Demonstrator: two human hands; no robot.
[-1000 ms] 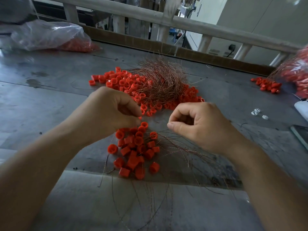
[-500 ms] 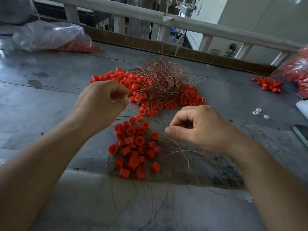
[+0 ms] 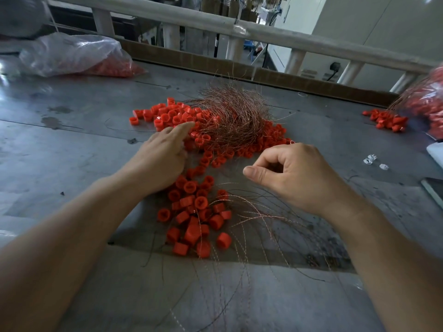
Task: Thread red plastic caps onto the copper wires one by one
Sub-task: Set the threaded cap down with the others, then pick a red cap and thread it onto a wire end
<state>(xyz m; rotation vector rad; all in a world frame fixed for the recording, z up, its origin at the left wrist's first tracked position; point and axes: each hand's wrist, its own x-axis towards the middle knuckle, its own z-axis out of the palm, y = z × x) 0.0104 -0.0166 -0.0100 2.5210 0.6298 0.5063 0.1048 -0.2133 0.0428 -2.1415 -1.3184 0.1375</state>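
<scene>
Currently, the left grip (image 3: 163,161) is lying released, fingers straight, fingertips touching the far heap of red caps (image 3: 172,115) just beside the copper wire tangle (image 3: 236,116). Its palm is covering some of the caps between that heap and the near heap (image 3: 199,212). The tangle is sitting on the far heap and hiding the caps beneath it.

The right grip (image 3: 297,178) is hovering clenched, thumb against forefinger. Cannot tell whether a strand is being pinched; it is too fine to see. Below it, loose copper wires (image 3: 261,219) are fanning across the desk (image 3: 72,149), their left ends running in among the near heap.

At far left a clear plastic bag (image 3: 72,53) is holding more red caps. At far right a second bag (image 3: 429,104), blurred, is lying beside a small cap cluster (image 3: 386,119). Right of the right grip, small white pieces (image 3: 374,161) are lying apart. Behind the desk a pale railing (image 3: 263,34) is running across.
</scene>
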